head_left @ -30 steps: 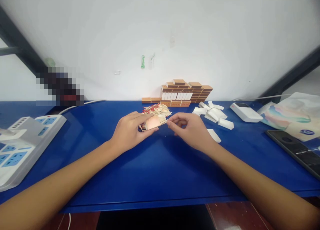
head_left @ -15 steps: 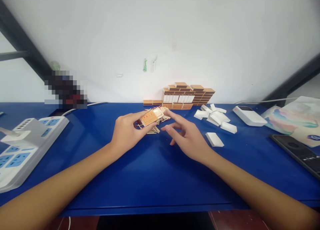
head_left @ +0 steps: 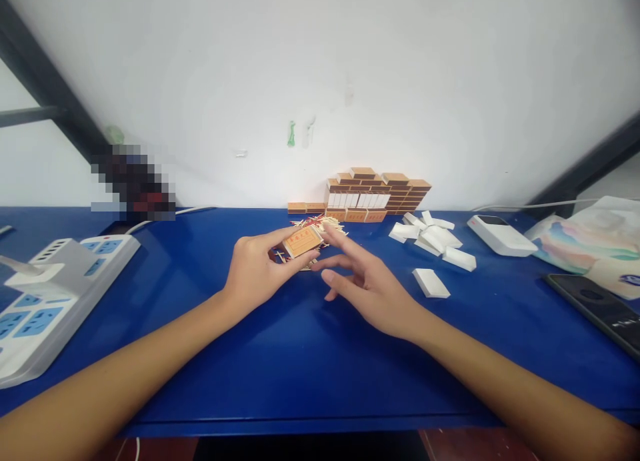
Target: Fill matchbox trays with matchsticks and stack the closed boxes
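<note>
My left hand [head_left: 260,264] grips an orange matchbox [head_left: 303,241] with red lettering between thumb and fingers, tilted above the table. Its inner tray is nearly all inside the sleeve. My right hand [head_left: 367,281] holds nothing, its fingers apart and curved; the index fingertip is at the box's right end. Behind and below the matchbox lies a heap of loose matches [head_left: 336,226], partly hidden by the box and my hands. Several white matchbox trays [head_left: 435,237] lie in a pile to the right, and a single white tray [head_left: 431,283] lies nearer to me.
Stacked matchboxes [head_left: 407,197] stand against the wall at the back of the blue table [head_left: 280,367]. A white power strip [head_left: 100,267] is at left. At right are a white device [head_left: 503,235], a tissue pack [head_left: 575,244] and a black phone [head_left: 595,311].
The tray full of matches has slid into the matchbox sleeve, pushed from the right by my index finger. My right hand's fingers have shifted slightly left.
</note>
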Tool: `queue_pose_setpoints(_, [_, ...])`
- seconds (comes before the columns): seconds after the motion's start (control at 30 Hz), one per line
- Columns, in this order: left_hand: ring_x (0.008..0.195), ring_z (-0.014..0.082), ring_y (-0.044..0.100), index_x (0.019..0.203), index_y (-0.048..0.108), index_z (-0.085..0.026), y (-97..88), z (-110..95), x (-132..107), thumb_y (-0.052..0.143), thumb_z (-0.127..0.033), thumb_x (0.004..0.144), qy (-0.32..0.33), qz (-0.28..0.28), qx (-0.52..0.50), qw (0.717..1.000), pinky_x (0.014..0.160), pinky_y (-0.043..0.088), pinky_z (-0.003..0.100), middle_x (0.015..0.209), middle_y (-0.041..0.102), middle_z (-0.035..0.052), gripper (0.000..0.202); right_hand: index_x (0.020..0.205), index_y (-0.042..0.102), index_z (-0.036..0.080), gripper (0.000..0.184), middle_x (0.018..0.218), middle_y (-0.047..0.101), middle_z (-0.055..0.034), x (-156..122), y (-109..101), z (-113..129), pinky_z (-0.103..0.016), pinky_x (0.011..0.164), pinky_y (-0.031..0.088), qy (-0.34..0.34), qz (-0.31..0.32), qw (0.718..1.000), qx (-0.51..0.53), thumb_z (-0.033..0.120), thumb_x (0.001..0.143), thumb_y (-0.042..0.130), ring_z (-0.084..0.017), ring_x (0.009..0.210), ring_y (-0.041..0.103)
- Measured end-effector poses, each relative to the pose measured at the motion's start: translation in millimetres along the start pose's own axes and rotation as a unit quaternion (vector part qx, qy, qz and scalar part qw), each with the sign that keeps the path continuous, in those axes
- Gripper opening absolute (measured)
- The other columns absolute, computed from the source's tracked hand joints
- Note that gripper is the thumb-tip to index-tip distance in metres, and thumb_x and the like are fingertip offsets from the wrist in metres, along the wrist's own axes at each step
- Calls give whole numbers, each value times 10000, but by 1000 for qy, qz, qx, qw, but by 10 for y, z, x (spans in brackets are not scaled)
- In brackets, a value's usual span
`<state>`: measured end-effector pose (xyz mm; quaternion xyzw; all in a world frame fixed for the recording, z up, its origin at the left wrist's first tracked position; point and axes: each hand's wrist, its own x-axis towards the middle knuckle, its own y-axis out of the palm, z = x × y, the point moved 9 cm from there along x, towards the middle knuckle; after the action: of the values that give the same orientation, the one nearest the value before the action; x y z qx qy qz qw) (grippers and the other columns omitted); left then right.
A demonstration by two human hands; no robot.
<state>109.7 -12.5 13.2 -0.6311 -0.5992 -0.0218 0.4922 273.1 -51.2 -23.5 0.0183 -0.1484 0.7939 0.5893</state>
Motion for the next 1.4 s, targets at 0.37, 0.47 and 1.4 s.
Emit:
queue_pose_setpoints(0.37, [871, 202, 786, 1195, 776, -236, 59, -103, -13, 842, -501, 841, 80, 10, -1, 997, 787, 632, 309, 1097, 825, 33, 448, 1288, 680, 180, 434, 1094, 750, -117, 73, -263, -11, -231, 450, 574, 3, -88, 996, -7, 481, 976, 657, -162, 735, 708])
queue_pose_setpoints(0.47, [938, 219, 787, 1225, 754, -222, 85, -232, -64, 841, -486, 849, 172, 17, 12, 985, 829, 634, 333, 1115, 819, 57, 468, 1047, 740, 164, 361, 705, 691, -19, 107, -328, -77, -201, 356, 455, 68, -60, 996, -14, 503, 933, 691, -109, 486, 582])
queue_pose_setpoints(1.4, [772, 183, 781, 1207, 733, -202, 69, -443, -172, 794, -459, 909, 269, -22, 91, 958, 719, 623, 304, 947, 827, 39, 398, 732, 744, 200, 129, 654, 713, 36, 75, -482, 184, -259, 575, 415, -63, -144, 929, -336, 197, 841, 675, -106, 559, 559])
